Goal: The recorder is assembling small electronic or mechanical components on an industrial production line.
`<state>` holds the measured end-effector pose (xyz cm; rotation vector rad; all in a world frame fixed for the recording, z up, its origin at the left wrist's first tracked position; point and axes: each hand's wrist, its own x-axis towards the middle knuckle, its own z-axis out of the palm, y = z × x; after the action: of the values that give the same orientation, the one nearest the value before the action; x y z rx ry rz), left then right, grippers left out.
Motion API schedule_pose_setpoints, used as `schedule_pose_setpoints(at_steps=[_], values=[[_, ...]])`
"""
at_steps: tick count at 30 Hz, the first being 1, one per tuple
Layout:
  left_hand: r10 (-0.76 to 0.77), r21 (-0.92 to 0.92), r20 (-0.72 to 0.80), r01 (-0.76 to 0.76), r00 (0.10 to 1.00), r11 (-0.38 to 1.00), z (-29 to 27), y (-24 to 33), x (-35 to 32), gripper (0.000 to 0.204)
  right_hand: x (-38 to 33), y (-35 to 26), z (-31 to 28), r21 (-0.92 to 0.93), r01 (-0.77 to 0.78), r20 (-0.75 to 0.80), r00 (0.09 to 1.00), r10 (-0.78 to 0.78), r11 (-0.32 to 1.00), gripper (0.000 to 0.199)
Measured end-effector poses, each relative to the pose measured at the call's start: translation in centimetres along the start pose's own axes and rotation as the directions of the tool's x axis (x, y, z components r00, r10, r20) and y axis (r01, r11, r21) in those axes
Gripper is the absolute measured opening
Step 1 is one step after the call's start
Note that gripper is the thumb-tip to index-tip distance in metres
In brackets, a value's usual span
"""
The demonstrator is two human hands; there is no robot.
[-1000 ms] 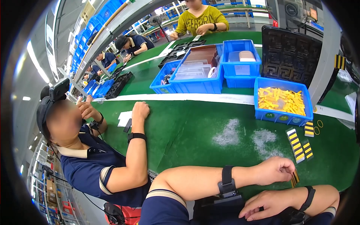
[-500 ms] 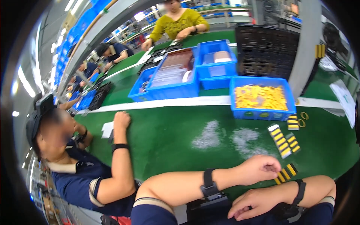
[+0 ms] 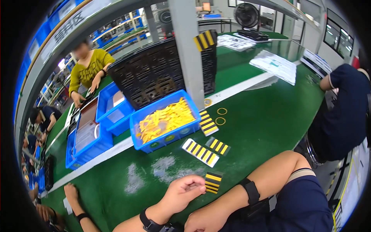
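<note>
Over the near part of the green table my left hand (image 3: 184, 192) is closed, its thumb and fingers curled together. The fingertips meet the left edge of a short yellow-and-black striped strip (image 3: 213, 182); whether they grip it I cannot make out. My right hand (image 3: 206, 219) rests low by my body, its fingers largely cut off by the lower edge. Just beyond lie a longer striped strip on white backing (image 3: 200, 152), a smaller striped piece (image 3: 218, 146) and another striped piece (image 3: 208, 123) beside a blue bin (image 3: 166, 138) of yellow pieces.
Two yellow rings (image 3: 220, 121) lie right of the bin. Whitish scraps (image 3: 164, 166) are scattered left of my hand. A grey post (image 3: 188, 50) and black ribbed panel (image 3: 148, 73) stand behind the bin. Co-workers sit left, right and across the table.
The view has swung to the right, so the bin and strips appear further left and a person at the right has come in. My right hand's fingers have slipped mostly out of the picture.
</note>
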<state>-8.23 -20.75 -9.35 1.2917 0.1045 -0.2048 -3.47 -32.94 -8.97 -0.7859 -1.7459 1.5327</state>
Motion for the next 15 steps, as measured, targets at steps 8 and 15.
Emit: schedule_pose_setpoints(at_steps=[8, 15], values=[[-0.003, -0.051, -0.029, 0.001, 1.000, 0.999, -0.3, 0.3, 0.0, 0.013, -6.0, -9.1, -4.9, -0.423, 0.263, 0.018, 0.959, -0.282, 0.867, 0.017], [-0.023, -0.046, -0.075, 0.020, 0.997, 0.999, -0.2, -0.4, 0.0, 0.010, -26.4, -4.8, -17.3, -0.207, -0.856, -0.922, 0.008, -0.388, 0.474, 0.022]])
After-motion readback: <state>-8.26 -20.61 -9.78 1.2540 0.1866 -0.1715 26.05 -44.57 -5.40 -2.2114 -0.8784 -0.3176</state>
